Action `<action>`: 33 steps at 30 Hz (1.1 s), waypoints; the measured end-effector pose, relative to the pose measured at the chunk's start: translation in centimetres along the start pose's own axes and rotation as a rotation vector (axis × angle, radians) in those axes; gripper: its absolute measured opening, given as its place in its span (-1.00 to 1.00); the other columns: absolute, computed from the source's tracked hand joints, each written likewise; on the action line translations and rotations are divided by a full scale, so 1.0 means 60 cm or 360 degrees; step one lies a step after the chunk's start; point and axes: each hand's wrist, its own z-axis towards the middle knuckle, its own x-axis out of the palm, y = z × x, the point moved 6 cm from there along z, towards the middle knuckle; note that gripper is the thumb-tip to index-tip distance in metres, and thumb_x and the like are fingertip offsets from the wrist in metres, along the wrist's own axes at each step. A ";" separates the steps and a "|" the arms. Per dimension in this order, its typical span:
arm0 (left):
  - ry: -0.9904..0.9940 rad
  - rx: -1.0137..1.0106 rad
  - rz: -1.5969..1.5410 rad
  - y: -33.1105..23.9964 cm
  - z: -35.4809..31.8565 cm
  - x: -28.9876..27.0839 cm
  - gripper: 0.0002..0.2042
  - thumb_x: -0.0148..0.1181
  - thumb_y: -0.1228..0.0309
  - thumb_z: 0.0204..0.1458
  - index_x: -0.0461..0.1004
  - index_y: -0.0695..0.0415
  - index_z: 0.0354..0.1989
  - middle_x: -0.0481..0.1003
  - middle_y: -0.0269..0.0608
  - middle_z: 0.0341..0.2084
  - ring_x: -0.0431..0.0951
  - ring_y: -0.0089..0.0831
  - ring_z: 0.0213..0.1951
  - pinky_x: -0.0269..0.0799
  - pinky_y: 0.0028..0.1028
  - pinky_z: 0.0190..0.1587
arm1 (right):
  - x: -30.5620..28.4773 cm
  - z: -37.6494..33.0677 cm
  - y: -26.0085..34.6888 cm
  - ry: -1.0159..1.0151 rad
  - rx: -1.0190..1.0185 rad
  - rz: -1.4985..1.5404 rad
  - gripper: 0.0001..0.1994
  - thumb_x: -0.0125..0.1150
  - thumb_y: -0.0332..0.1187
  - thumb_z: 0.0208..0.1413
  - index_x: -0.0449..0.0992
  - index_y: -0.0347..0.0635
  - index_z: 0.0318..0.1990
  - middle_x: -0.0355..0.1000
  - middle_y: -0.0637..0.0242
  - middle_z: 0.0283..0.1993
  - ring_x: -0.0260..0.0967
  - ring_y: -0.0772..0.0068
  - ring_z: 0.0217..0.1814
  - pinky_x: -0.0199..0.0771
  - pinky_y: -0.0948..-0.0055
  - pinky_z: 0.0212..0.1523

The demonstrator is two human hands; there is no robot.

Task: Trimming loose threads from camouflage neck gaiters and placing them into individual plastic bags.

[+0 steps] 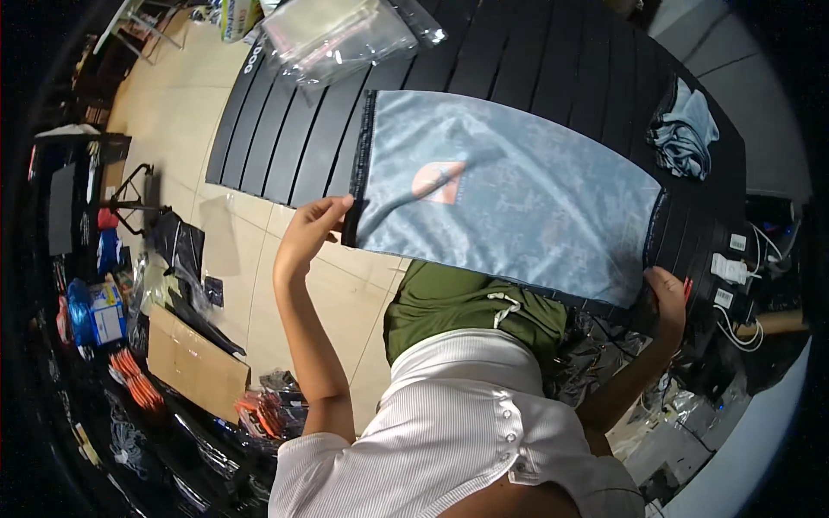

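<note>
A blue-grey mottled cloth [518, 207] is stretched out flat over the near part of a black slatted table [285, 147]. Dark bands run along its two short ends, and an orange-and-white printed patch sits left of its middle. My left hand [313, 231] pinches the dark band at the left end, close to the near corner. At the near right corner, my right hand [667, 292] is closed on the cloth's edge, its fingers partly hidden. Something small and red shows beside the right fingers; I cannot make out what it is.
Clear plastic bags [345, 39] lie at the table's far left. A crumpled blue-grey cloth [686, 134] lies at the far right. White plugs and cables [734, 272] are beyond the right edge. Cardboard [194, 358] and orange packaged items [136, 380] are at the lower left.
</note>
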 end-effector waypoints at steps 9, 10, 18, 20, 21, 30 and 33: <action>-0.0048 -0.0059 0.0310 -0.056 0.122 0.001 -0.59 0.17 -0.04 -0.11 0.45 0.12 -0.58 0.29 -0.45 -0.75 0.21 -0.66 -0.69 0.06 -0.62 -0.63 | 0.012 0.073 0.117 -0.0035 -0.0199 0.0056 -0.76 0.17 -0.18 0.02 0.49 -0.18 -0.43 0.08 0.61 -0.81 -0.15 0.77 -0.86 -0.26 0.66 -0.80; -0.0044 -0.0043 0.0304 -0.060 0.148 0.001 -0.59 0.17 -0.04 -0.11 0.45 0.12 -0.58 0.29 -0.45 -0.75 0.21 -0.66 -0.69 0.06 -0.62 -0.63 | 0.012 0.089 0.126 -0.0014 -0.0210 0.0103 -0.77 0.17 -0.18 0.02 0.47 -0.15 -0.48 0.06 0.60 -0.82 -0.17 0.77 -0.87 -0.27 0.66 -0.81; -0.0115 0.0555 -0.0286 -0.193 0.138 -0.012 -0.78 0.18 0.18 -0.05 0.48 0.09 -0.47 0.36 -0.50 -0.53 0.30 -0.71 -0.44 0.15 -0.65 -0.39 | -0.049 0.102 0.174 -0.0032 -0.0625 0.1138 -0.89 0.10 -0.43 0.07 0.27 -0.11 -0.37 0.07 0.56 -0.64 -0.12 0.76 -0.81 -0.19 0.69 -0.78; 0.0074 0.0613 -0.0640 -0.215 0.094 -0.018 -0.82 0.16 0.25 -0.03 0.45 0.11 -0.47 0.37 -0.48 -0.47 0.30 -0.70 -0.40 0.15 -0.68 -0.36 | -0.094 0.028 0.180 -0.0144 -0.0792 0.1347 -0.98 0.02 -0.44 0.11 0.32 -0.12 -0.34 0.11 0.53 -0.60 -0.08 0.76 -0.76 -0.11 0.71 -0.73; 0.0051 0.0636 -0.0597 -0.213 0.067 -0.023 -0.83 0.15 0.27 -0.02 0.44 0.10 -0.49 0.37 -0.48 -0.50 0.30 -0.70 -0.42 0.16 -0.68 -0.38 | -0.090 -0.014 0.185 -0.0443 -0.0761 0.1296 -0.98 0.00 -0.45 0.11 0.32 -0.13 -0.32 0.12 0.53 -0.60 -0.08 0.76 -0.76 -0.09 0.71 -0.72; 0.0304 -0.0025 -0.0019 -0.021 0.049 0.032 -0.72 0.14 0.14 0.00 0.50 0.14 -0.37 0.41 -0.49 -0.60 0.38 -0.70 -0.54 0.30 -0.66 -0.47 | -0.048 0.012 0.001 0.0178 -0.0174 0.0551 -0.86 0.01 -0.31 0.14 0.36 -0.19 -0.35 0.07 0.63 -0.80 -0.12 0.80 -0.86 -0.17 0.71 -0.82; 0.0185 -0.0134 -0.0092 -0.034 0.055 0.043 -0.62 0.12 0.04 -0.02 0.50 0.17 -0.37 0.43 -0.43 -0.61 0.42 -0.64 -0.56 0.33 -0.66 -0.47 | -0.032 0.017 0.010 0.0101 -0.0105 0.0495 -0.81 0.03 -0.25 0.13 0.38 -0.18 -0.38 0.06 0.64 -0.83 -0.13 0.80 -0.87 -0.21 0.71 -0.83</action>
